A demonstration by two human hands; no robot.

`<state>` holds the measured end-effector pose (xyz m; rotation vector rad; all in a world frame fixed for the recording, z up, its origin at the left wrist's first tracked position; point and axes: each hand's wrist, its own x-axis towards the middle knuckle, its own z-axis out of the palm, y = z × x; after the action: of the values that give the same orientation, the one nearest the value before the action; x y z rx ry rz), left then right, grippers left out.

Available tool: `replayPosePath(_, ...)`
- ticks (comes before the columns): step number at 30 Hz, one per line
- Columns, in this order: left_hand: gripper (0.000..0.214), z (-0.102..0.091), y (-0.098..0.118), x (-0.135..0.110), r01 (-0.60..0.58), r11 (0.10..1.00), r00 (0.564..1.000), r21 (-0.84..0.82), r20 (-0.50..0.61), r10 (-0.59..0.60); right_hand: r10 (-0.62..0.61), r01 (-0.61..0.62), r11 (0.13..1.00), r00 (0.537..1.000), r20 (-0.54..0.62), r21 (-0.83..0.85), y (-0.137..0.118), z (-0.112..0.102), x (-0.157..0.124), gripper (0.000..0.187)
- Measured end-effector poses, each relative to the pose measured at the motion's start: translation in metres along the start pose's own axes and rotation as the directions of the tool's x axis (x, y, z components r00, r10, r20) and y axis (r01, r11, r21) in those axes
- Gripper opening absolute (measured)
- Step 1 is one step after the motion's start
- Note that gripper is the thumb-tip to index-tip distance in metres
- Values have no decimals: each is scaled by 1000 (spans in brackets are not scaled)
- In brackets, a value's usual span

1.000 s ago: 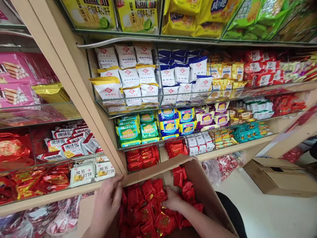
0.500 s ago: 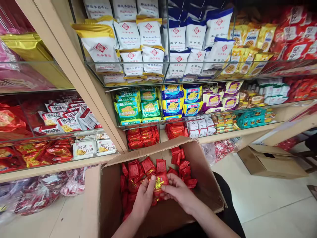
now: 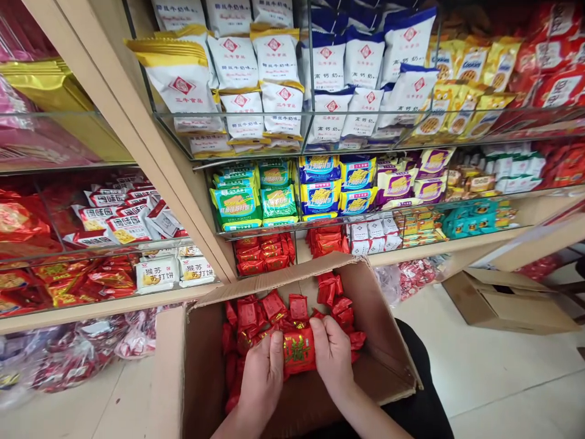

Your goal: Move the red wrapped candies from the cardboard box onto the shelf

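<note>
Between my two hands is a red snack packet [image 3: 299,351] with gold-green lettering facing up. My left hand [image 3: 262,373] pinches its left end, thumb on top. At the right end, my right hand [image 3: 333,350] grips it the same way. Both hands are over an open cardboard box [image 3: 379,341], which holds many loose red packets [image 3: 247,314] of a similar look. The undersides of the fingers are hidden behind the packet and palms.
Shelves with clear dividers stand ahead, holding white milk-biscuit packs [image 3: 233,61], green soda-biscuit packs [image 3: 235,204] and a bottom row of red packets [image 3: 262,253]. Plastic bags of goods [image 3: 68,353] lie on the floor at left. Another cardboard box [image 3: 507,302] sits at right.
Both hands have shifted from loosely fingering the packet to gripping its two ends. The packet's lettered face is now spread flat between them. The view has shifted slightly.
</note>
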<state>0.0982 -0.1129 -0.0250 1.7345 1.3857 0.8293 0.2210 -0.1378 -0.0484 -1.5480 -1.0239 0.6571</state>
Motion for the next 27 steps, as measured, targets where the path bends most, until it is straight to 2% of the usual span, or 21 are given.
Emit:
replayPosePath(2,41,1,2,-2,2,1000,1000,-18,6,-2,38,-37,998,999,-11,55,-2,-1,0,34)
replayPosePath(4,41,1,2,-2,33,997,999,-74,28,-31,73,-75,992,997,24,106,-6,-5,1,35)
replayPosePath(6,40,-1,1,-1,67,989,997,-135,51,-61,57,-72,989,992,115,131,-13,-11,1,32)
replayPosePath(8,39,-7,0,2,87,981,994,-176,73,-75,-16,-19,991,967,254,135,-24,-21,1,21)
replayPosePath(9,39,-11,0,4,87,979,994,-185,80,-73,-68,28,992,940,336,124,-30,-26,1,22)
replayPosePath(11,38,-19,1,7,59,983,995,-176,94,-43,-162,141,987,843,512,80,-43,-35,0,32)
replayPosePath(13,39,-28,5,11,10,991,993,-137,118,6,-194,227,973,745,639,32,-56,-41,2,22)
replayPosePath(14,39,-32,8,13,-13,993,991,-114,129,27,-199,252,968,715,670,18,-62,-43,5,17)
replayPosePath(15,39,-38,11,15,-32,995,990,-90,132,44,-201,268,963,707,678,6,-67,-44,8,17)
replayPosePath(18,36,-59,20,27,-91,995,992,33,86,88,-258,402,911,729,635,-92,-78,-46,28,24)
replayPosePath(21,29,-85,19,49,-180,942,983,285,19,182,-304,565,766,738,603,-306,-82,-42,60,33)
replayPosePath(24,29,-105,8,72,-163,858,975,486,-56,217,-220,573,659,766,604,-487,-80,-26,98,33)
replayPosePath(27,32,-112,-4,90,-150,784,964,602,-87,251,-52,513,595,792,608,-619,-74,1,130,32)
